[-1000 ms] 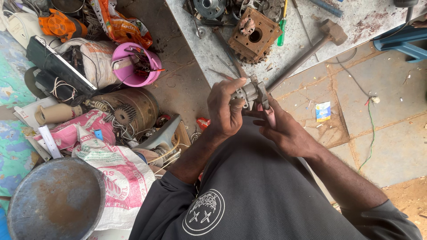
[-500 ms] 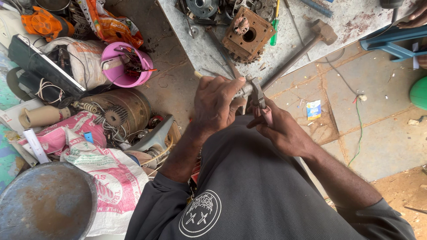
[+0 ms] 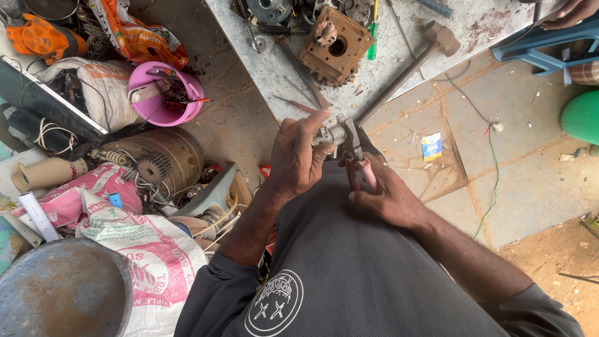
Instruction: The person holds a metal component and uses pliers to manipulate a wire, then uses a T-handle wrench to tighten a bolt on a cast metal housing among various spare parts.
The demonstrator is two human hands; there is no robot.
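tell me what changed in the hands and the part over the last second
Very little changed. The left hand still grips the small metal part, and the right hand still holds the red-handled pliers closed against it; both hands sit slightly lower in view, mostly from the head camera shifting. The hammer, the rusty square housing and the pink bucket stayed put.

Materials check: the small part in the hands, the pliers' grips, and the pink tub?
Small part, held by the left hand: looks like bare grey metal, dull sheen. Pliers in the right hand: dark steel-like jaws, pinkish grips, probably plastic or rubber. Pink tub: likely plastic, smooth with uniform colour.
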